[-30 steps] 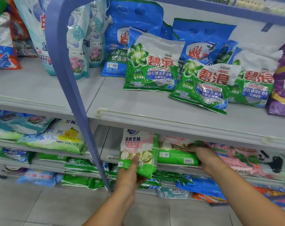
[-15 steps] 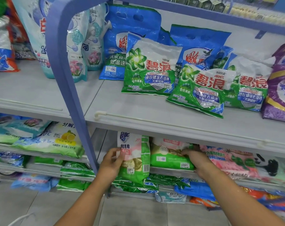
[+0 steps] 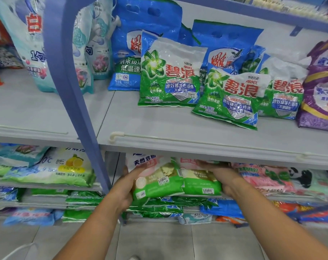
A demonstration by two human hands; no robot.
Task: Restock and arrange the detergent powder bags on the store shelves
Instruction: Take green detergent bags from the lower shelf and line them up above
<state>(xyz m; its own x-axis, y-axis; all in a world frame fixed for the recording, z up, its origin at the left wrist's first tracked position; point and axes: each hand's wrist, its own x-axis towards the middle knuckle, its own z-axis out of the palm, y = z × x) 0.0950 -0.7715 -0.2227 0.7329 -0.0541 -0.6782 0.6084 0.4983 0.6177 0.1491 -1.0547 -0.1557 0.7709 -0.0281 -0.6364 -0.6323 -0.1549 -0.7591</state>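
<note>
Under the grey upper shelf (image 3: 178, 128), left of centre, the person's left hand (image 3: 124, 186) has its grip curled around a green-and-pink detergent bag (image 3: 155, 181) at the lower shelf's front. Just right, a matching bag (image 3: 198, 182) lies under the right hand (image 3: 225, 177), whose grip cannot be told.
</note>
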